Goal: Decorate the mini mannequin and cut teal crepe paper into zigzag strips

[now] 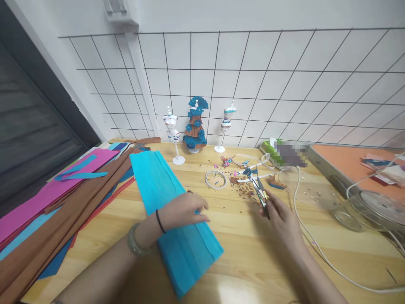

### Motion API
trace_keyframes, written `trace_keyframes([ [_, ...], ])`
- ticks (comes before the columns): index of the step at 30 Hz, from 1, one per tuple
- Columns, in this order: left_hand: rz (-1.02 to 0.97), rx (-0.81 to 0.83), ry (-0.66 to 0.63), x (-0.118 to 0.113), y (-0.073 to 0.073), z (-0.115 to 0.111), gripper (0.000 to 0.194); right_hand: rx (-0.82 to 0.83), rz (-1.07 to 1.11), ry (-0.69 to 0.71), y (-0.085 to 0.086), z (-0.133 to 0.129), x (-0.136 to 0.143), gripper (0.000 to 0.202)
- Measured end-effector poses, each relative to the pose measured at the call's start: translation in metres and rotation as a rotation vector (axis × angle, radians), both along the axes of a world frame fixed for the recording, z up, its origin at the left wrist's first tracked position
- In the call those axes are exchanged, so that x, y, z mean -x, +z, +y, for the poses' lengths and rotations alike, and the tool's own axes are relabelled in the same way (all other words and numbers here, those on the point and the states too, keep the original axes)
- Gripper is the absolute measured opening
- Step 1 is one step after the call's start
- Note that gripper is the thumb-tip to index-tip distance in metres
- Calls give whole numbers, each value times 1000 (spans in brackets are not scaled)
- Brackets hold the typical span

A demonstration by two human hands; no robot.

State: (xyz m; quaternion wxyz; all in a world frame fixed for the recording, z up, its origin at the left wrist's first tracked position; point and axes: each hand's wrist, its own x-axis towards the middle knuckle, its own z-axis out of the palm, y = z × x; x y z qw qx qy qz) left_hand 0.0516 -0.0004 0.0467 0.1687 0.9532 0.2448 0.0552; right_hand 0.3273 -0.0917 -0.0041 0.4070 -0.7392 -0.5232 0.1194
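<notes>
A folded length of bright blue crepe paper (158, 173) lies at a slant on the table. My left hand (186, 209) is over its middle, thumb and fingers apart; whether it touches the paper I cannot tell. A black band and a pale bangle circle that wrist. To the right, my right hand (278, 211) grips a pair of scissors (261, 192), blades pointing away from me toward small paper scraps (245, 190). Left of the scraps lies a roll of clear tape (215, 180).
Two white mini mannequins (173, 131) (225, 122) flank one dressed in brown and blue paper (195, 126) by the wall. Coloured paper sheets (79, 190) cover the left side. A white cord (313, 249) crosses the right, near an orange-bottomed tray (344, 162) and a clear container (351, 219).
</notes>
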Motion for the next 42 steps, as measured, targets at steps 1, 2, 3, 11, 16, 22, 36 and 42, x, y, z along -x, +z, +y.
trace_keyframes([
  [1, 24, 14, -59, -1, 2, -9, 16, 2, 55, 8, 2, -1, 1, 54],
  [2, 54, 5, -97, 0, 3, -17, 14, 9, 100, 21, 4, -3, 3, 55],
  [3, 93, -19, -129, 2, 3, -24, 19, 19, 135, 35, 7, -4, 5, 55],
  [11, 206, -356, -87, 7, -21, -50, 14, 96, 61, 98, 5, -6, 17, 53],
  [16, 163, -440, -83, 1, -35, -48, 14, 121, -128, 84, 3, -7, 16, 48],
  [22, -304, -39, 201, -3, -34, -48, 20, -89, -364, 254, 5, -12, 28, 37],
  [36, -784, 797, 607, -5, -32, -41, 31, -178, -395, 673, 10, -25, 66, 34],
  [42, -782, 665, 656, -5, -32, -41, 27, -172, -352, 593, 4, -23, 64, 32],
])
